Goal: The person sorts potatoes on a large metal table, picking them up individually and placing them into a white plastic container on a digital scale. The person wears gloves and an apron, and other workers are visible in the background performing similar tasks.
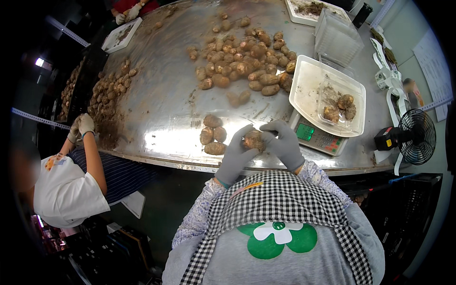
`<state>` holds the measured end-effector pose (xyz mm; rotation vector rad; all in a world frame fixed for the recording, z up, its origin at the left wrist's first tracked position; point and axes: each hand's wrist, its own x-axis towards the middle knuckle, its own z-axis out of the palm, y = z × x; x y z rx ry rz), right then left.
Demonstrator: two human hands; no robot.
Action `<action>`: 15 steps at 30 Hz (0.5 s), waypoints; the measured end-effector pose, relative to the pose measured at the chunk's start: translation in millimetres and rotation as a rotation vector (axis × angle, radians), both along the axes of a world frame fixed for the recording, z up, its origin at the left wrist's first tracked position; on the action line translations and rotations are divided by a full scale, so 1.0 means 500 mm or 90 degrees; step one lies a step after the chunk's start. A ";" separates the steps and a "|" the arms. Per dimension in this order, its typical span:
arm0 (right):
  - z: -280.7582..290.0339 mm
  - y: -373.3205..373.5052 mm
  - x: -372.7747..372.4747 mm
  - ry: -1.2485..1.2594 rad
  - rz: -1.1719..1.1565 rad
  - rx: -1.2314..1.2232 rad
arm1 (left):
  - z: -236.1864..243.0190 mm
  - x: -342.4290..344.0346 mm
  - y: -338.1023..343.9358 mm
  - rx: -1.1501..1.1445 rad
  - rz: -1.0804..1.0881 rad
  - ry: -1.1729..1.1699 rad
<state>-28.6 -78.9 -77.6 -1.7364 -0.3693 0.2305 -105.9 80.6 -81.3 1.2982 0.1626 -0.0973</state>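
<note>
In grey gloves, my two hands meet just above the near edge of the metal table, with a brown taro (254, 141) between them. My left hand (236, 156) is closed round its left side. The fingers of my right hand (285, 146) pinch at its right side, partly hidden by the glove. Left of my hands lies a small group of taros (213, 134). To the right, a digital scale (317, 137) bears a white tray (300, 88). In that tray sits a clear plastic box (354, 93) with a few taros (345, 107) and loose dirt.
A large heap of taros (242, 57) covers the middle of the table (161, 85). Stacked clear boxes (336, 38), a label strip (392, 80) and a black fan (417, 136) stand right. At left, a person in gloves (86, 124) works beside another taro pile (107, 97).
</note>
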 end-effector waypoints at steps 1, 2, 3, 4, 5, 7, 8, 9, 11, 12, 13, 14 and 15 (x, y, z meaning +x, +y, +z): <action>0.020 0.011 -0.003 -0.094 0.030 -0.034 | -0.010 0.001 -0.003 0.006 0.007 0.008; 0.033 0.017 -0.003 -0.187 0.060 -0.069 | -0.024 0.001 -0.006 0.011 0.013 0.017; 0.039 0.012 0.003 -0.216 0.123 -0.135 | -0.034 0.001 -0.008 0.016 0.019 0.026; 0.034 0.013 0.001 -0.218 0.107 -0.130 | -0.041 -0.001 -0.008 0.106 0.027 0.011; 0.021 0.014 -0.002 -0.221 0.092 -0.126 | -0.047 -0.003 -0.009 0.195 0.036 -0.004; -0.017 0.013 0.003 -0.220 0.051 -0.145 | -0.039 -0.001 -0.012 0.292 0.049 -0.020; -0.043 0.005 0.012 -0.218 0.026 -0.168 | -0.020 0.000 -0.015 0.300 0.054 -0.021; -0.051 0.001 0.019 -0.217 0.003 -0.188 | -0.009 0.002 -0.016 0.310 0.062 -0.023; -0.057 -0.007 0.021 -0.021 -0.032 -0.144 | -0.013 0.002 -0.019 0.320 0.098 -0.050; -0.055 -0.006 0.017 0.079 -0.047 -0.122 | -0.015 0.001 -0.019 0.325 0.115 -0.060; -0.019 -0.004 0.006 0.113 -0.009 -0.055 | -0.025 0.000 -0.018 0.368 0.118 -0.060; 0.008 0.008 -0.002 0.018 0.038 -0.090 | -0.039 0.001 -0.014 0.412 0.120 -0.060; 0.033 0.021 -0.008 -0.079 0.081 -0.124 | -0.039 0.005 -0.015 0.454 0.117 -0.063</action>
